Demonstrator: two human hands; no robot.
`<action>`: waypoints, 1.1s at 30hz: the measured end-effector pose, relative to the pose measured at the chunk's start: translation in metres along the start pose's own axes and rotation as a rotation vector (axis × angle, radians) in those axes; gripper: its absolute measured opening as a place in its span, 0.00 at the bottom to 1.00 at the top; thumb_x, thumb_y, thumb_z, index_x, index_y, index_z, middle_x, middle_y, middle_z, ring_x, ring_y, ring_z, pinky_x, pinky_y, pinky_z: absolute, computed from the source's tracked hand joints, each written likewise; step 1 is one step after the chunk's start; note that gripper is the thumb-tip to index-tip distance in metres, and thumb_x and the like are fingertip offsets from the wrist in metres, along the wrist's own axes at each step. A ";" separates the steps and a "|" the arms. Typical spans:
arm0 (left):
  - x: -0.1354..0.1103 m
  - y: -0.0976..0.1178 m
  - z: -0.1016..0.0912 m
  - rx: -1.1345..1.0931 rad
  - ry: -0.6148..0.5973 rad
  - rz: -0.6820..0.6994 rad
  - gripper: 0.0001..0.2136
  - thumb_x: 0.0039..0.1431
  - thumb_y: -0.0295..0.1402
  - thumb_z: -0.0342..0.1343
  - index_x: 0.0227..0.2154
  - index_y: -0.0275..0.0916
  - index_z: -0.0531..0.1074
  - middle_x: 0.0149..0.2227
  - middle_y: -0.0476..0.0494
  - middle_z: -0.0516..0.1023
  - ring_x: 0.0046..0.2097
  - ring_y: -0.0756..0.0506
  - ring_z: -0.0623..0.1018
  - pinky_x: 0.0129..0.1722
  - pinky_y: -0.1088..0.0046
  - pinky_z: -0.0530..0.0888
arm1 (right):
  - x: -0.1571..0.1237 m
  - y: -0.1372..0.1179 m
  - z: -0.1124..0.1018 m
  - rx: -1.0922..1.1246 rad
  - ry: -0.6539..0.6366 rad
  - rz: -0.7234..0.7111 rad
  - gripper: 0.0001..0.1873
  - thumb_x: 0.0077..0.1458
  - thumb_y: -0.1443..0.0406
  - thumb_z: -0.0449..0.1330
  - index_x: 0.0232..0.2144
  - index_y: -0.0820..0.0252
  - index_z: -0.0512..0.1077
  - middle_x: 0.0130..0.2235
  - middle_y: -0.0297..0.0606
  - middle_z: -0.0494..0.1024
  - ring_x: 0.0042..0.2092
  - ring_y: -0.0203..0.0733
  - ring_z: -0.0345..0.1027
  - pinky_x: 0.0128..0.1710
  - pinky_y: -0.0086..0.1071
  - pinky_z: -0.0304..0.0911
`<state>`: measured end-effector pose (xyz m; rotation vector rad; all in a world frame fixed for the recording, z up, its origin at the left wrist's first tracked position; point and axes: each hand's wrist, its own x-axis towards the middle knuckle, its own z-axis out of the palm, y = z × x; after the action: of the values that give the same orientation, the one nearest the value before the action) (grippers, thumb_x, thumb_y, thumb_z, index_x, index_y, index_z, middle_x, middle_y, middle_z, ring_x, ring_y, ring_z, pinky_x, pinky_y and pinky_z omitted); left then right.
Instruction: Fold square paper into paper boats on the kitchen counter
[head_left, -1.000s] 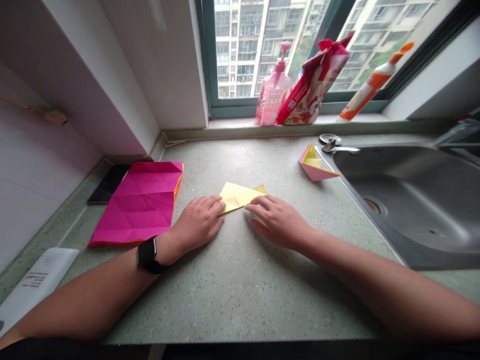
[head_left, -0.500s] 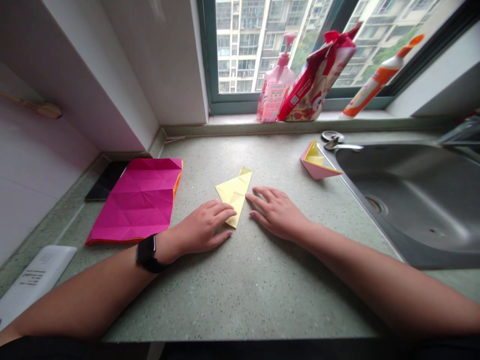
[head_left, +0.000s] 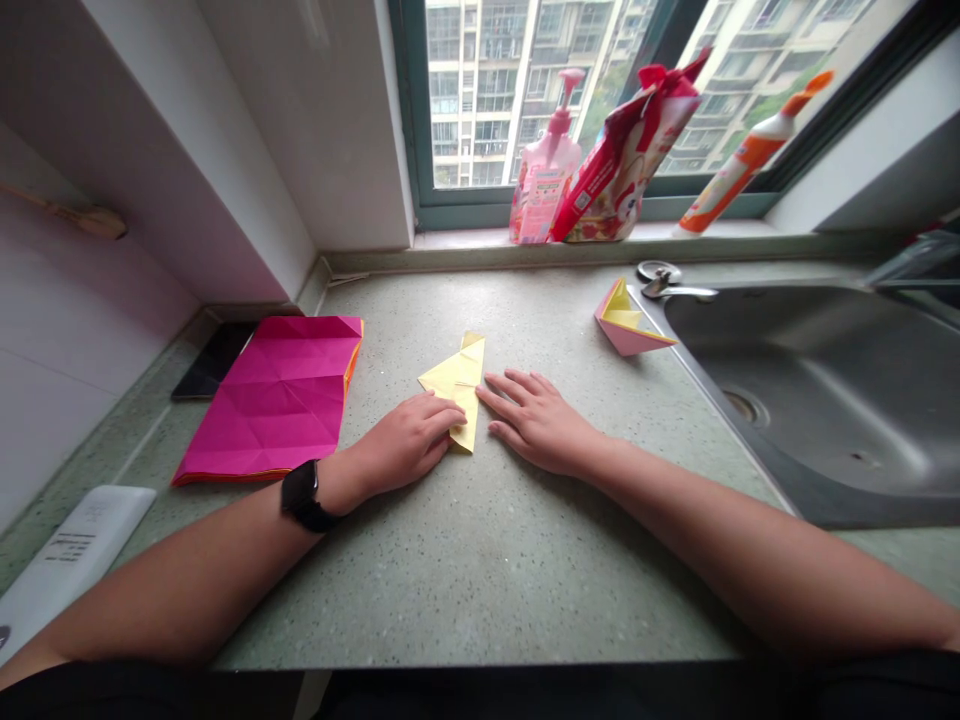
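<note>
A folded piece of yellow paper [head_left: 456, 375] lies on the counter between my hands, its narrow end pointing away from me. My left hand [head_left: 409, 432], with a black watch on its wrist, has its fingers closed over the paper's lower left part. Those fingers cover that corner, and the thumb is mostly tucked out of sight. My right hand [head_left: 536, 420] lies palm down with its fingers spread. Its index fingertip reaches the paper's right edge, while the rest of the hand lies on the counter.
Left of my hands lies a stack of creased magenta paper [head_left: 277, 400], partly over a dark flat object [head_left: 214, 362]. A white slab [head_left: 82, 560] is nearer. A folded pink-and-yellow paper boat [head_left: 634, 335] stands by the sink [head_left: 810, 400]. Bottles and a red bag [head_left: 626, 150] line the windowsill.
The yellow paper has turned slightly anticlockwise and shifted a little left. My left thumb has drawn in toward the fingers. My right hand has followed leftward, still beside the paper's edge.
</note>
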<state>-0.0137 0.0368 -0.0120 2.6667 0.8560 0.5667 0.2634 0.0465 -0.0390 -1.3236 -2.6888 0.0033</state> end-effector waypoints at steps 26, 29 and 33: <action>0.059 -0.039 -0.023 -0.074 -0.242 0.153 0.06 0.65 0.25 0.62 0.38 0.39 0.84 0.42 0.42 0.82 0.42 0.45 0.80 0.45 0.69 0.74 | 0.008 0.023 0.008 0.239 0.164 -0.019 0.29 0.74 0.56 0.56 0.73 0.53 0.64 0.66 0.49 0.77 0.68 0.59 0.68 0.69 0.59 0.64; 0.055 -0.046 -0.018 -0.163 -0.208 0.165 0.06 0.67 0.26 0.62 0.39 0.40 0.84 0.42 0.42 0.82 0.43 0.45 0.80 0.47 0.68 0.75 | 0.009 0.025 0.008 0.249 0.164 -0.024 0.28 0.74 0.57 0.56 0.72 0.54 0.65 0.66 0.50 0.77 0.68 0.59 0.68 0.69 0.59 0.64; 0.049 -0.049 -0.010 -0.227 -0.131 0.123 0.05 0.68 0.29 0.63 0.38 0.40 0.84 0.41 0.42 0.81 0.42 0.46 0.79 0.46 0.67 0.75 | 0.009 0.026 0.007 0.269 0.163 -0.024 0.27 0.73 0.58 0.57 0.71 0.53 0.66 0.66 0.50 0.77 0.68 0.59 0.69 0.69 0.60 0.65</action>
<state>-0.0056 0.1064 -0.0077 2.5272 0.5582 0.4794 0.2776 0.0696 -0.0464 -1.1578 -2.4648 0.2352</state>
